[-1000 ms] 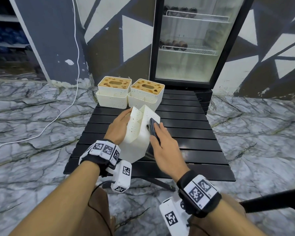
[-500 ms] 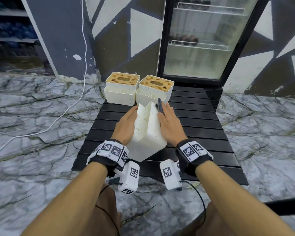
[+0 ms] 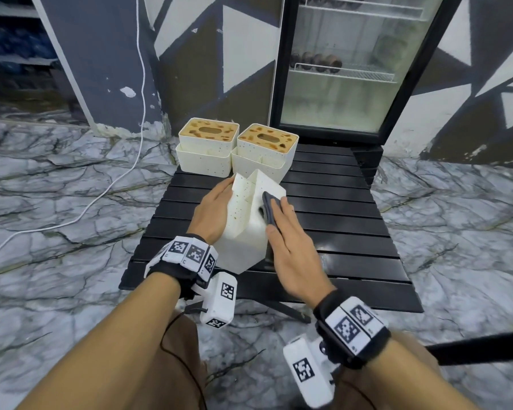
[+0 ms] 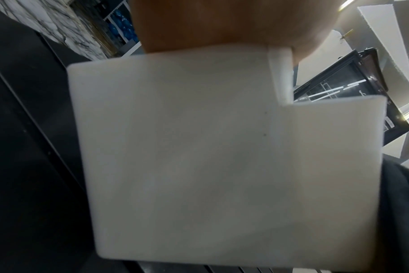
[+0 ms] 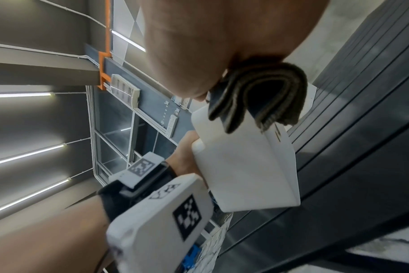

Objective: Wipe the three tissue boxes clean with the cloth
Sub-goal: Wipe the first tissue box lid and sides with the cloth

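A white tissue box [image 3: 243, 232] stands tipped on the black slatted table [image 3: 338, 232]. My left hand [image 3: 212, 210] grips its speckled left face. My right hand [image 3: 290, 244] holds a folded dark grey cloth [image 3: 267, 207] and presses it against the box's right face. The left wrist view is filled by the box [image 4: 222, 157] under my left hand [image 4: 210, 24]. In the right wrist view the cloth [image 5: 264, 96] hangs folded from my right hand [image 5: 199, 46] over the box [image 5: 240, 166]. Two more tissue boxes [image 3: 208, 149] [image 3: 264, 155] with brown-stained tops sit at the table's far edge.
A glass-door fridge [image 3: 338, 69] stands just behind the table. A white cable [image 3: 139, 99] runs down the wall onto the marble floor [image 3: 57, 202]. A black bar [image 3: 480, 347] crosses the lower right.
My right hand slid the cloth up to the box's far top edge, then back down its right face toward me. The left hand kept its hold on the box.
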`<action>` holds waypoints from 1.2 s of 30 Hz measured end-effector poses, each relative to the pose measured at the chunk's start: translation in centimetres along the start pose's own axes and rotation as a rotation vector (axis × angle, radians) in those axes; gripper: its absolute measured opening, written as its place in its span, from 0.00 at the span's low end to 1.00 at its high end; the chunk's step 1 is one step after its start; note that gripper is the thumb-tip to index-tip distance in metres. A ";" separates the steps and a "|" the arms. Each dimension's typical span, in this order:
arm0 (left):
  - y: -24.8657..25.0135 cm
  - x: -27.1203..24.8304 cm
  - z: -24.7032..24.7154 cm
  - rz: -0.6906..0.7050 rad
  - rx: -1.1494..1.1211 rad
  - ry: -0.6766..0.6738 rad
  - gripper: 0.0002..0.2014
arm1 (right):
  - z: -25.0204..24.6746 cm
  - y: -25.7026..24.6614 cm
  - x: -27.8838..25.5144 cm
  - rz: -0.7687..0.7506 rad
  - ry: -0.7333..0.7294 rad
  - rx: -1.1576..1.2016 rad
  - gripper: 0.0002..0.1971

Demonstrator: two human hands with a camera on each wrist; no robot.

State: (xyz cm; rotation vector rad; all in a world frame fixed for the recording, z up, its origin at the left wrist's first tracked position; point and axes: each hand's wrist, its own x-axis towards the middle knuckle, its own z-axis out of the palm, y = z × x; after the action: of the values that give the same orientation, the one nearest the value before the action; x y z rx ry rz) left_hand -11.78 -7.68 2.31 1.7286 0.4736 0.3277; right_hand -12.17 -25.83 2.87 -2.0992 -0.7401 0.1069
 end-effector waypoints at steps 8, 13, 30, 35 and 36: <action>0.8 -0.6 0.2 -0.017 0.003 0.018 0.19 | -0.4 1.3 8.0 0.061 -0.005 -0.044 0.25; 0.5 -0.6 0.3 -0.014 0.012 0.050 0.18 | -0.4 1.3 8.6 0.064 -0.016 -0.051 0.25; 1.3 -1.2 0.9 0.003 0.013 0.040 0.19 | -0.5 -0.7 3.1 -0.071 -0.019 -0.180 0.25; 1.5 -1.3 1.2 0.005 0.037 0.028 0.19 | -1.4 -0.3 8.4 0.050 -0.069 -0.161 0.25; 1.5 -1.3 1.2 0.009 0.039 0.028 0.19 | -1.5 -0.2 8.9 0.057 -0.073 -0.165 0.25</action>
State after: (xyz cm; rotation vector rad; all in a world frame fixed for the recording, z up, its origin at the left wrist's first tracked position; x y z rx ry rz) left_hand -12.11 -9.61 3.59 1.7667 0.4955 0.3521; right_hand -4.49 -22.01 5.62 -2.2841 -0.7539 0.1591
